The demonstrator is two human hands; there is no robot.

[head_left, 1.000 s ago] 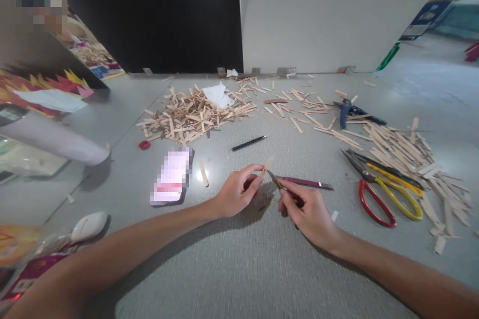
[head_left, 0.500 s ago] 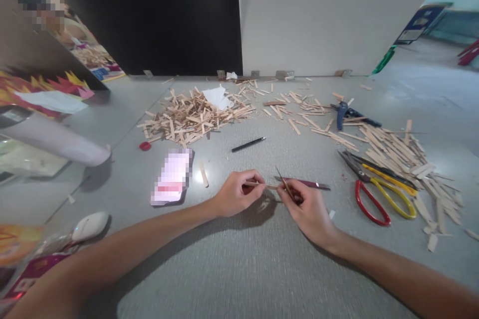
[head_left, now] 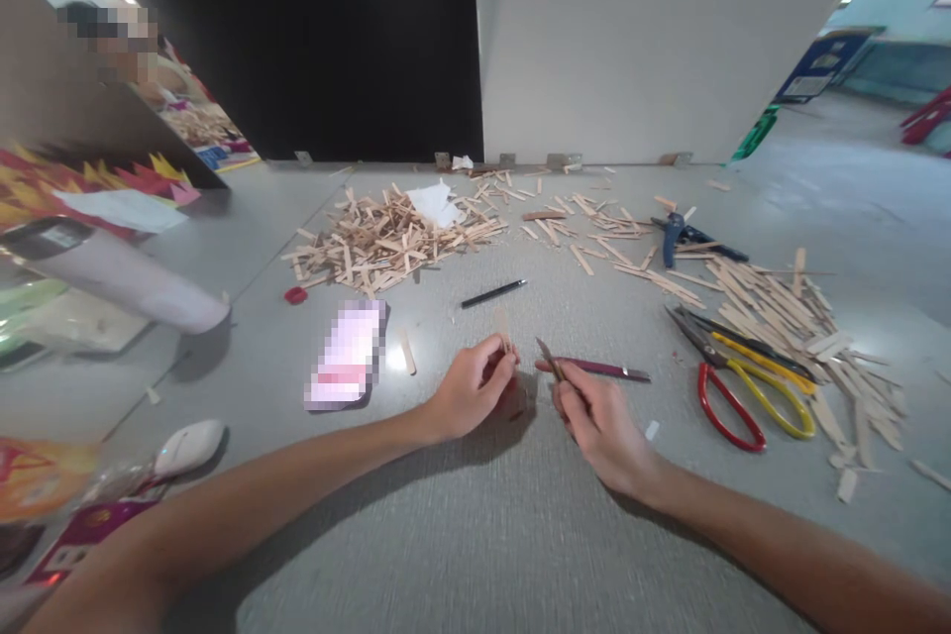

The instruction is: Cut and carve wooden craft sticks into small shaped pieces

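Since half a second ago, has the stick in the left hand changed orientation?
Yes. The wooden stick in the left hand now stands up, no longer pointing sideways toward the maroon knife.

1. Even, bright overhead light covers the grey table [head_left: 475, 535]; soft shadows pool under both forearms.
2. A glare spot sits beside the phone [head_left: 346, 355].
3. Wide-angle distortion bends the edges; the near corners smear with blur.

The flat rectangular object [head_left: 345, 355] beside the left hand [head_left: 471, 396] is pixelated. Most of the thin wooden stick [head_left: 504, 329] is hidden by its fingers.
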